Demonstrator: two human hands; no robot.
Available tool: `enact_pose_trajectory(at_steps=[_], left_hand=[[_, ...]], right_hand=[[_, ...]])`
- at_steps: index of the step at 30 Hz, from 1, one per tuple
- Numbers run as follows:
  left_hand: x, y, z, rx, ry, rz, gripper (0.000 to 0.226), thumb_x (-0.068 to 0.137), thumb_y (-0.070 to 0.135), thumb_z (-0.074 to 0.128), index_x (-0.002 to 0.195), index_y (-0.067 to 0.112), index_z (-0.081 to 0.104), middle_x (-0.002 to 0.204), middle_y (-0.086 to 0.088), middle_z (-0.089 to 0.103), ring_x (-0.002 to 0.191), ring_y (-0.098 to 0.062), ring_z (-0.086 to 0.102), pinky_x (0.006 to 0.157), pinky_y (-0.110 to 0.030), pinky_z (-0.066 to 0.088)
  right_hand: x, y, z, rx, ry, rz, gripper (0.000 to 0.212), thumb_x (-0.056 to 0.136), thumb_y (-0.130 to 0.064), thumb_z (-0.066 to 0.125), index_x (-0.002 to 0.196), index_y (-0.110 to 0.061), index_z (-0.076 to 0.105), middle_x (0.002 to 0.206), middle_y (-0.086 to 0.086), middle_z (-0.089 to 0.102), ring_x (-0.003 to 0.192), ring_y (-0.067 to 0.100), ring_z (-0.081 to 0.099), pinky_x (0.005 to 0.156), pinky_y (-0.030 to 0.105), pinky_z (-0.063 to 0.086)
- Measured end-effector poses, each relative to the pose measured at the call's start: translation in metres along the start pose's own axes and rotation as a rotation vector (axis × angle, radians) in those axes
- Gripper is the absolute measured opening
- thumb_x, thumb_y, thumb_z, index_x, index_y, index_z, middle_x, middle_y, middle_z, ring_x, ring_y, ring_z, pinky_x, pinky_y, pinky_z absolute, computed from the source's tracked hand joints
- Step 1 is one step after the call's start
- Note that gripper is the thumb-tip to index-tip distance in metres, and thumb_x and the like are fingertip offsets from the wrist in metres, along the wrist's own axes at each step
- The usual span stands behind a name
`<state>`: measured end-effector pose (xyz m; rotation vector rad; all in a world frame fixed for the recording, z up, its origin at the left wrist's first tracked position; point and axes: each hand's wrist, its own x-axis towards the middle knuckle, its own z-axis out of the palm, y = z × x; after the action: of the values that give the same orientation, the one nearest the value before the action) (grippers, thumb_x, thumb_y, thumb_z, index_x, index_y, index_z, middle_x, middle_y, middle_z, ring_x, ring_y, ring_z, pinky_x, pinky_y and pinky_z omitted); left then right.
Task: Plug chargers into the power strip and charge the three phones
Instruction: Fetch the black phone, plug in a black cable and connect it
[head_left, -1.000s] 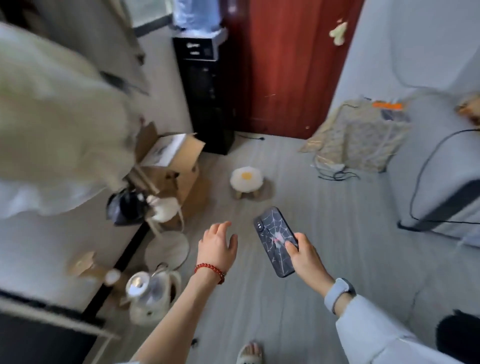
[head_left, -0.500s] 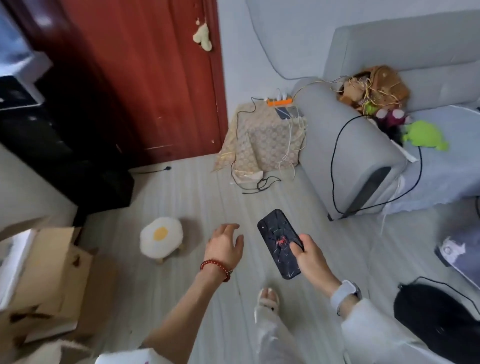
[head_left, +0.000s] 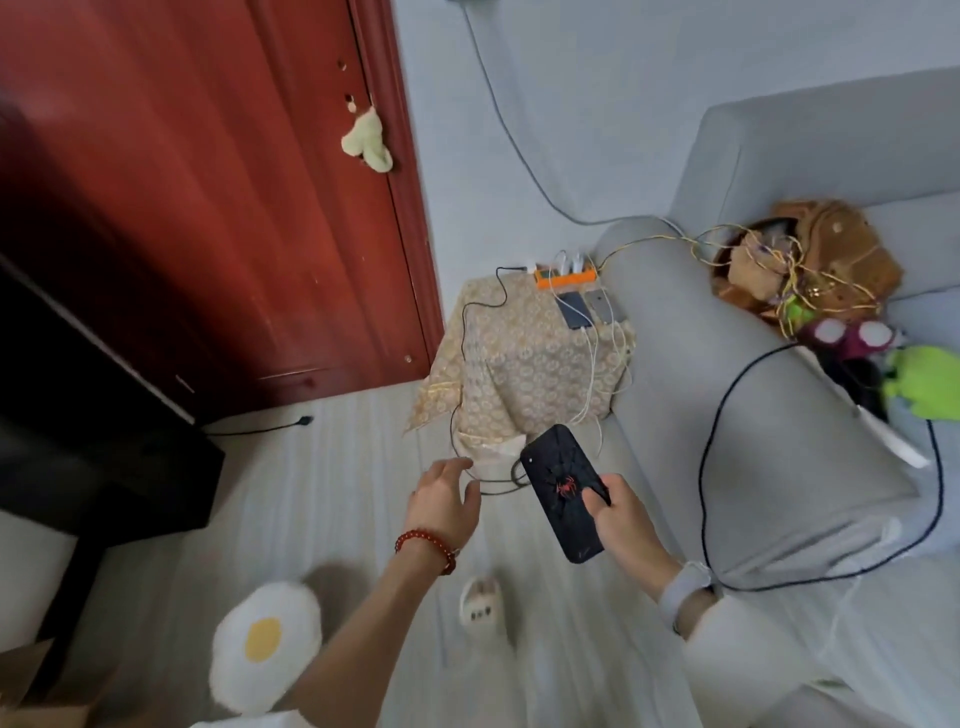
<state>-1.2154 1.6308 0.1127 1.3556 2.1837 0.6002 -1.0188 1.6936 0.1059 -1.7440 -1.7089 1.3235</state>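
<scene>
Two phones (head_left: 589, 309) already lie cabled beside the orange power strip (head_left: 566, 278) on the tabletop (head_left: 519, 374); my right hand (head_left: 621, 519) grasps the third phone (head_left: 563, 491), unplugged; left hand (head_left: 447, 501) fingers released

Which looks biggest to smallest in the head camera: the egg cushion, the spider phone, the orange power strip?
1. Egg cushion, largest.
2. Spider phone in the right hand.
3. Orange power strip, smallest.
The strip lies farther away, so its true size against the phone is unsure.

Black rectangular phone case (head_left: 563, 491) bears a red spider with pale web lines. At twelve o'clock, an orange plastic power strip (head_left: 565, 278) tops a beige floral-patterned tablecloth (head_left: 524, 364); dark red wooden door (head_left: 208, 197) at ten.
</scene>
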Motion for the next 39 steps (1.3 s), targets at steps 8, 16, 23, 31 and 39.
enact_pose_trajectory(at_steps=[8,16,23,31,39], left_hand=[[0.261,0.009,-0.009,-0.028,-0.004,-0.025,0.036,0.089,0.022,0.046,0.123,0.011,0.049,0.13,-0.013,0.05,0.119,-0.028,0.047,0.101,-0.04,0.04],[0.456,0.038,-0.007,-0.012,-0.067,-0.052,0.034,0.088,0.019,0.046,0.119,0.007,0.052,0.124,-0.016,0.056,0.114,-0.029,0.052,0.095,-0.039,0.043],[0.552,0.026,0.05,-0.014,-0.154,-0.16,0.035,0.089,0.019,0.044,0.122,0.009,0.049,0.129,-0.013,0.052,0.117,-0.027,0.05,0.098,-0.039,0.042],[0.644,0.005,0.122,-0.034,-0.197,-0.362,0.042,0.091,0.02,0.043,0.131,0.008,0.039,0.134,-0.016,0.047,0.121,-0.029,0.046,0.1,-0.04,0.039],[0.711,0.011,0.179,-0.037,-0.242,-0.487,0.058,0.091,0.025,0.043,0.142,0.011,0.017,0.151,-0.014,0.021,0.136,-0.029,0.028,0.108,-0.042,0.029]], right_hand=[[0.241,-0.073,0.001,0.001,0.009,0.022,0.013,0.092,-0.021,0.042,0.101,-0.013,0.049,0.09,0.005,0.055,0.085,0.024,0.05,0.066,0.032,0.035],[0.417,-0.117,-0.007,-0.022,-0.011,0.167,0.005,0.091,-0.018,0.044,0.093,-0.014,0.042,0.074,-0.005,0.047,0.077,0.022,0.048,0.057,0.031,0.033],[0.546,-0.094,0.016,0.007,-0.088,0.322,0.007,0.09,-0.014,0.042,0.097,-0.014,0.043,0.084,0.005,0.051,0.079,0.024,0.05,0.075,0.038,0.043],[0.658,-0.035,0.057,0.003,-0.255,0.408,0.015,0.092,-0.007,0.036,0.104,-0.008,0.044,0.092,0.013,0.052,0.077,0.026,0.05,0.073,0.036,0.045],[0.711,0.01,0.059,-0.069,-0.284,0.298,0.02,0.093,-0.006,0.038,0.106,-0.007,0.053,0.104,0.017,0.059,0.093,0.031,0.056,0.07,0.032,0.043]])
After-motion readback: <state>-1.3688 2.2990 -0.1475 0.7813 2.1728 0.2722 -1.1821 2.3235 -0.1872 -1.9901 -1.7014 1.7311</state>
